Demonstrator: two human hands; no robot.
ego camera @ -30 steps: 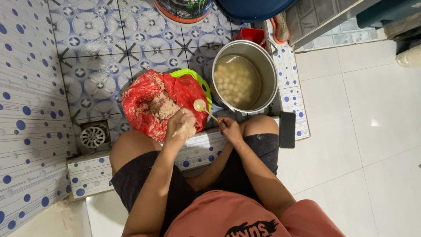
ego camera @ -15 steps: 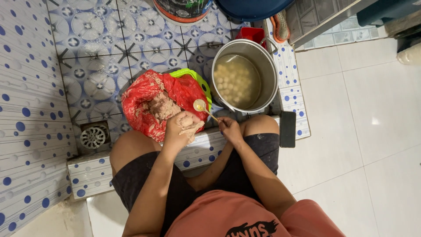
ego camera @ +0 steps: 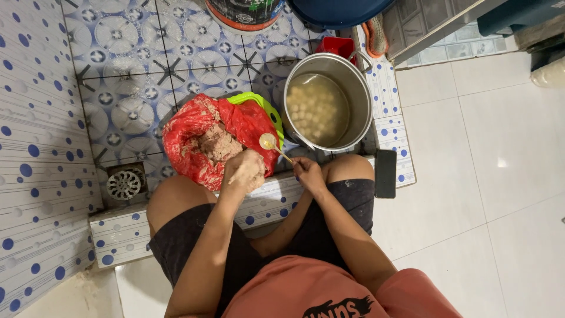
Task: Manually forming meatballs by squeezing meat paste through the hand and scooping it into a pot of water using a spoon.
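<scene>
Spoon (ego camera: 272,144) is gripped by the handle in the right hand (ego camera: 308,175), its long axis slanting from the hand up-left, bowl toward the red bag of minced meat (ego camera: 203,141). The left hand (ego camera: 243,171) is closed around a lump of the mince, just beside the spoon's bowl. A steel pot (ego camera: 359,88) stands close at the right; bare tiled floor (ego camera: 118,65) is left beyond the bag.

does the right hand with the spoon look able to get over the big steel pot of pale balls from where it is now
Probably yes. The right hand holds the metal spoon just beside the round steel pot, whose top is open. Nothing stands between them; the left hand and the red bag of minced meat lie on the other side.
</scene>
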